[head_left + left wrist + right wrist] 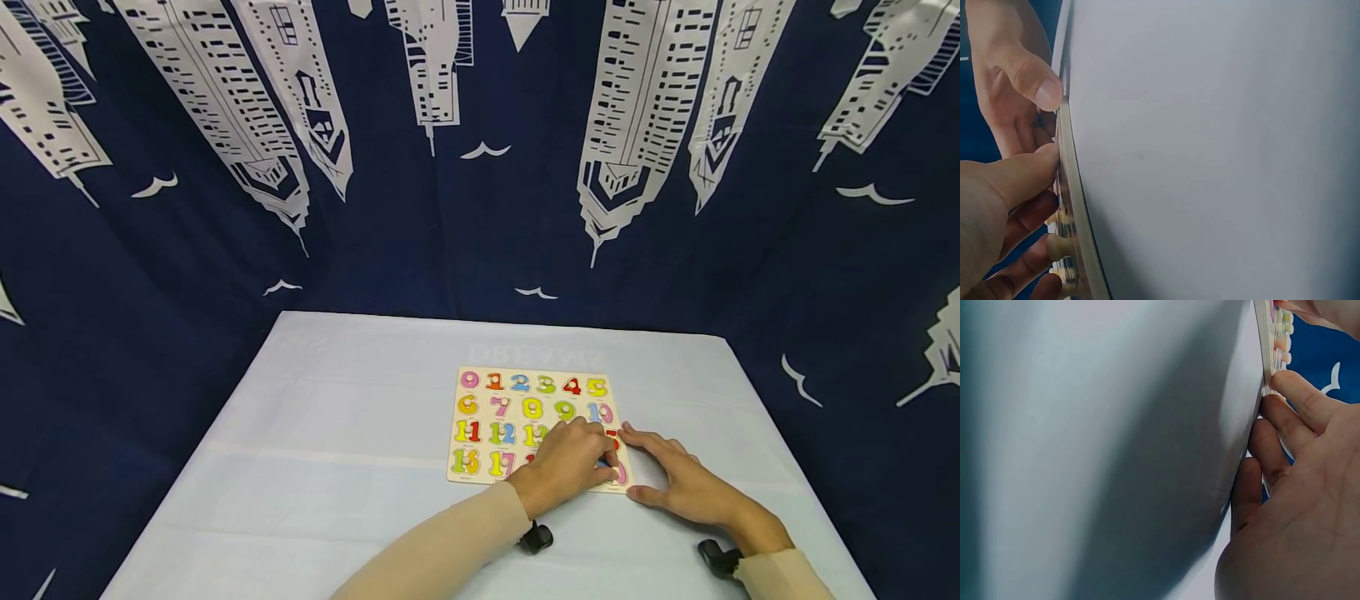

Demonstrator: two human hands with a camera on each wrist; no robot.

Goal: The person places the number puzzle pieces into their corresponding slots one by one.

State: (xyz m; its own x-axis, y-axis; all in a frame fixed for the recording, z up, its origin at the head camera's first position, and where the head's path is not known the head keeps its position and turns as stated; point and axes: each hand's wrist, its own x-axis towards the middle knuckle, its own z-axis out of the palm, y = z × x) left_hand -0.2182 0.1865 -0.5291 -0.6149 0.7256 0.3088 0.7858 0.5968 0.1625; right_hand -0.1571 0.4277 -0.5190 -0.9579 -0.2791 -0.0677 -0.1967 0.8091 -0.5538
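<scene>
A wooden number puzzle board (459, 417) with coloured number pieces lies on the white table (337, 433). My left hand (600, 462) lies over the board's lower right part. Its fingers curl down round a number piece near the pink one at the corner, and the piece itself is hidden. In the left wrist view its thumb (1029, 175) presses the board's edge (1075, 206) above the pegs. My right hand (652, 454) lies flat on the table, its straight fingers touching the board's right edge. The right wrist view shows those fingers (1285, 425) against the board (1267, 337).
A dark blue curtain (480, 208) printed with white buildings closes in the table at the back and on both sides. The table's white surface spreads wide to the left of the board and in front of it. Small black wrist mounts (536, 537) sit on both forearms.
</scene>
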